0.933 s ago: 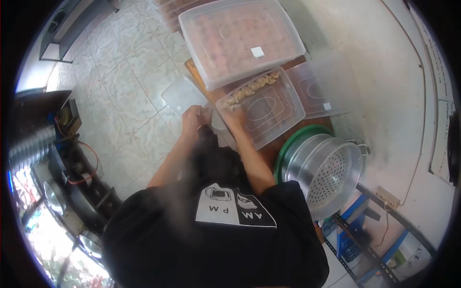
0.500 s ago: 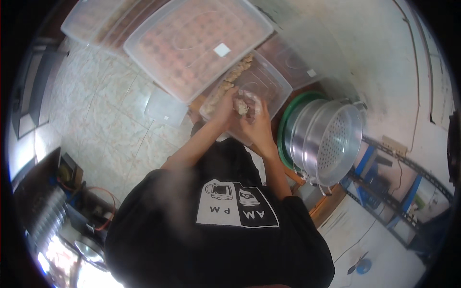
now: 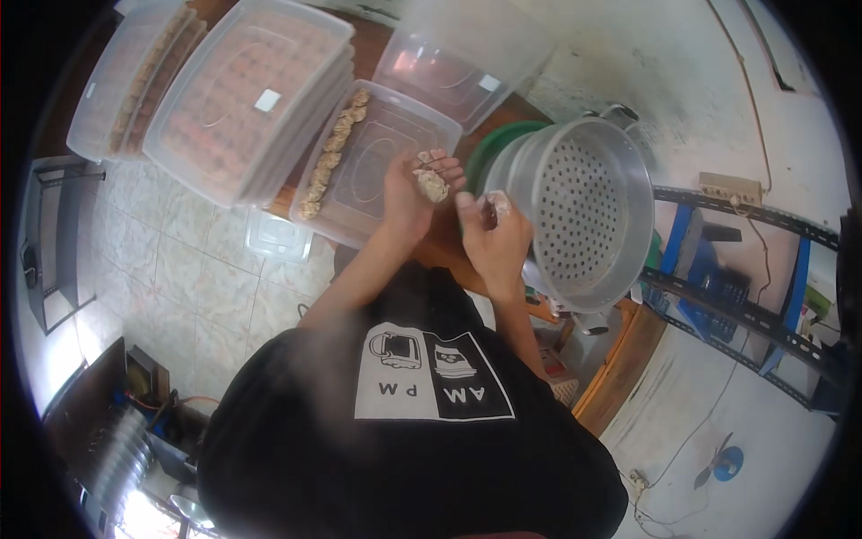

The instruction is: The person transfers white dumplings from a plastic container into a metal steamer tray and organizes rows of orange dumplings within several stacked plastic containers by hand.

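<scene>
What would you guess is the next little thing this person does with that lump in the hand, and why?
Probably set it down in the open clear tray, at the end of the row of pieces. The left hand cups a pale lump right over that tray's near edge, the row runs along only one side, and the right hand holds only a small bit beside the perforated metal steamer.

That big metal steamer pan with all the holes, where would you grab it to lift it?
Probably by the small side handle at the far rim of the perforated metal steamer, with a second hold on the opposite rim, since the pan is wide and round. Come from above and the sides: it stands tilted against a green basin, so steady the low edge first.
</scene>
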Motion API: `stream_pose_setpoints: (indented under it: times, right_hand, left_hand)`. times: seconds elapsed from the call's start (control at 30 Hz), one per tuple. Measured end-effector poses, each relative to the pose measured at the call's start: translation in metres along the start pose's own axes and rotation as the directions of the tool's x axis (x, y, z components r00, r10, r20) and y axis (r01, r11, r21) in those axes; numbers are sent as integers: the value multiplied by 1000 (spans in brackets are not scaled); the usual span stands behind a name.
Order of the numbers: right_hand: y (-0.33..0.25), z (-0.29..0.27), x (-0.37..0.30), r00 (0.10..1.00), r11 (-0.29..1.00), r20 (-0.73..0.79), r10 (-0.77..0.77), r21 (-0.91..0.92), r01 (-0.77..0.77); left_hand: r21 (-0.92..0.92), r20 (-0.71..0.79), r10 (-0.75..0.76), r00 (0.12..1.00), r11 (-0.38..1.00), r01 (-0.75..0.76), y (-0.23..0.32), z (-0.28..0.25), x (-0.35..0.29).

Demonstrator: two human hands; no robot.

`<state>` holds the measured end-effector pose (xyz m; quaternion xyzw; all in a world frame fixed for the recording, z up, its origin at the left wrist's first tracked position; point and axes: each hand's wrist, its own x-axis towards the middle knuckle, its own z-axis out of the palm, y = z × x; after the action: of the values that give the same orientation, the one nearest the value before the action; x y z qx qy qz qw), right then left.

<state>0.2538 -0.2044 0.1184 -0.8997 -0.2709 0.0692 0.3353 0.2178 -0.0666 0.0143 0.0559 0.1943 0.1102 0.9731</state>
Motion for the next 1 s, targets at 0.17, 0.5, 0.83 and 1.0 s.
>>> stream_pose_setpoints:
  times: [0.17,0.5,0.83,1.0]
  right_hand:
    - [57,-43,8,985,981,-6,-171,-91,169]
    - [186,-116,77,897,862,-85,-435,-327,387]
    - [234,-92,63,903,910,209,-376,-103,402]
    - [185,-76,69,851,888,272,-450,31,459]
  left_hand:
    - [501,75,204,976,838,-214,-102,91,-23]
    - [641,136,479,867,625,-446,-159,132,-1]
    - [678,-406,786,466,601,-422,-32,-42,-115]
    - [632,-521,765,380,644,-431,-30,-88,-152]
